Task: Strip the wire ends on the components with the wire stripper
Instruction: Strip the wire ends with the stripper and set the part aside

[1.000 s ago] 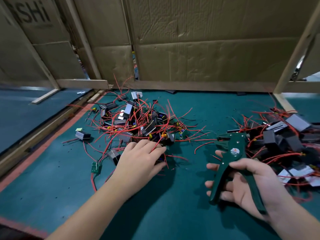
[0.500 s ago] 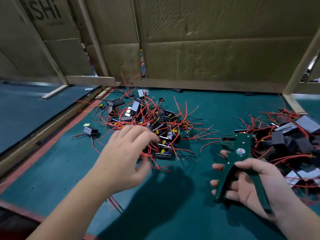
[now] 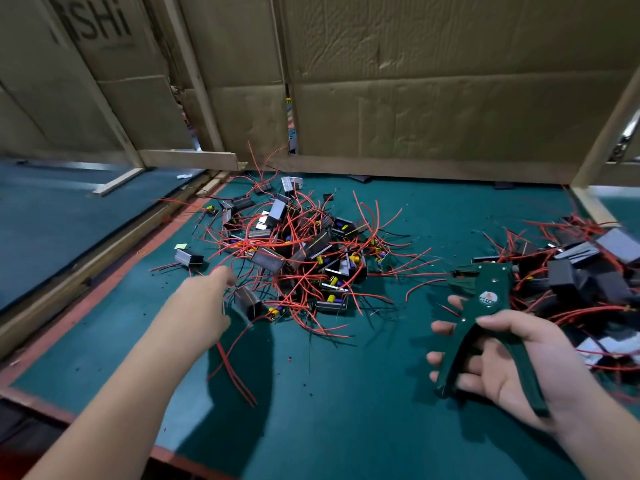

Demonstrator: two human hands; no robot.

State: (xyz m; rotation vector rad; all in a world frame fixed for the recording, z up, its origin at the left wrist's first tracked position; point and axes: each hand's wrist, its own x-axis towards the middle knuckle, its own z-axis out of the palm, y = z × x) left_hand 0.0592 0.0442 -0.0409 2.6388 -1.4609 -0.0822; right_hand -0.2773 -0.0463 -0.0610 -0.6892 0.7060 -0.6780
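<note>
A tangled pile of small black components with red wires [image 3: 304,258] lies on the green mat [image 3: 346,393]. My left hand [image 3: 204,306] hovers at the pile's near-left edge, lifted off the mat. It grips one blurred black component [image 3: 247,303], whose red wires [image 3: 230,368] dangle below. My right hand [image 3: 512,358] is palm up at the right and holds the dark green wire stripper [image 3: 485,306]. Its handles are spread and its jaws point toward the pile with nothing in them.
A second heap of black components and red wires [image 3: 581,271] lies right of the stripper. One loose component [image 3: 188,258] sits left of the main pile. Cardboard walls [image 3: 415,98] and wooden rails [image 3: 190,157] close off the back. The table's red edge [image 3: 104,271] runs along the left.
My left hand has pulled back from the pile toward the left and risen, bringing one component with trailing wires. The right hand and the stripper have hardly shifted.
</note>
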